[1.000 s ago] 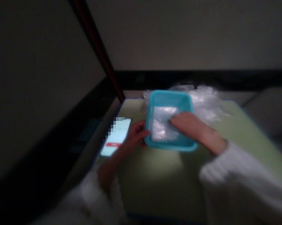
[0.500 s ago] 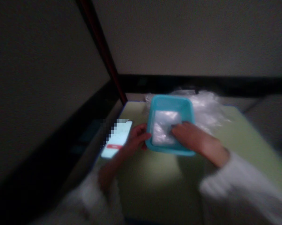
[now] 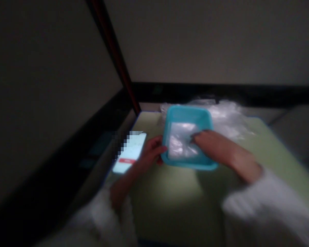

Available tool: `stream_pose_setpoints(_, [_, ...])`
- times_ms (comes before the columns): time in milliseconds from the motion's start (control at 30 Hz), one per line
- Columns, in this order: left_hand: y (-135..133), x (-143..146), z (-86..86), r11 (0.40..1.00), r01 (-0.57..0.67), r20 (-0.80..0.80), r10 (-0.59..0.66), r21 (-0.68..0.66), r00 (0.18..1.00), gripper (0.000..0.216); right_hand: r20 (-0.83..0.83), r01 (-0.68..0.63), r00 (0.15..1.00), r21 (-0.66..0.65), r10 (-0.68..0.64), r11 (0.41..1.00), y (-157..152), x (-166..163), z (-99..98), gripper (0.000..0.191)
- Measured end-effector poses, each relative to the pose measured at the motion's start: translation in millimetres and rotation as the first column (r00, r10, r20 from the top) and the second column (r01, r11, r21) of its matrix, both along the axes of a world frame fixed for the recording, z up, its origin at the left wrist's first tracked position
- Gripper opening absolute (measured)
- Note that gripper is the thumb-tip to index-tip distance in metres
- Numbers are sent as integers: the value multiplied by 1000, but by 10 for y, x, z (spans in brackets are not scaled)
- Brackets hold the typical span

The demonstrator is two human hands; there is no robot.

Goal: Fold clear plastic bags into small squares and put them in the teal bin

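Observation:
A turquoise plastic basket (image 3: 190, 166) stands near the middle of the table. My left hand (image 3: 152, 151) grips its left rim, thumb on top and fingers curled beneath the edge. Inside lies a clear, shiny plastic bag (image 3: 178, 145), flat on the bottom. My right hand (image 3: 211, 143) reaches over the right rim into the basket, its fingers bent and closed just above or on the bag. What those fingertips hold, if anything, is hidden in the blur and dim light.
Crumpled clear plastic (image 3: 229, 118) lies behind and to the right of the basket. A lit phone (image 3: 130, 151) rests at the table's left edge, partly behind my left forearm. Walls with a dark band (image 3: 221, 90) close in behind the pale green table (image 3: 270, 147).
My right hand has shifted slightly right and up within the basket. My left hand keeps its hold on the rim. The whole view has moved a little.

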State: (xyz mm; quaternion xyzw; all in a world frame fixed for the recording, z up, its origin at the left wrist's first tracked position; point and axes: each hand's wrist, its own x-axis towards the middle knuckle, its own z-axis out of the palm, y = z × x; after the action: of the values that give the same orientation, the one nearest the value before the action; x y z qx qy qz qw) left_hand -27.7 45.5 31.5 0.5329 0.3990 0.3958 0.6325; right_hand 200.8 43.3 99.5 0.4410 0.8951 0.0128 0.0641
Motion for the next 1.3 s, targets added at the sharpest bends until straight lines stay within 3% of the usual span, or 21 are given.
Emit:
stream_pose_setpoints(167, [7, 4, -9, 999, -26, 31, 27, -30, 999, 27, -43, -11, 999, 172, 19, 985, 82, 113, 102, 25])
stream_pose_setpoints(300, [1, 32, -1, 990, -101, 37, 105, -97, 994, 28, -53, 47, 998, 172, -38, 984, 83, 96, 139, 30])
stream_pose_setpoints(500, [28, 78, 13, 948, -265, 116, 287, -177, 951, 26, -82, 27, 997, 194, -11, 981, 102, 66, 143, 31])
stream_pose_setpoints(733, [184, 75, -32, 896, -421, 199, 443, -143, 874, 20, -167, -25, 983, 314, 81, 949, 130, 7, 155, 25])
stream_pose_setpoints(967, [306, 54, -79, 850, -516, 249, 524, -100, 815, 30, -174, -68, 978, 253, 115, 965, 109, -11, 104, 20])
stream_pose_setpoints(1133, [334, 12, -71, 851, -520, 202, 522, -67, 829, 37, -213, -69, 971, 193, 110, 979, 32, -32, 140, 18])
stream_pose_setpoints(1300, [298, -127, 33, 836, -548, 185, 536, 20, 824, 39, -468, -121, 877, 14, 114, 993, -223, 197, 390, 21])
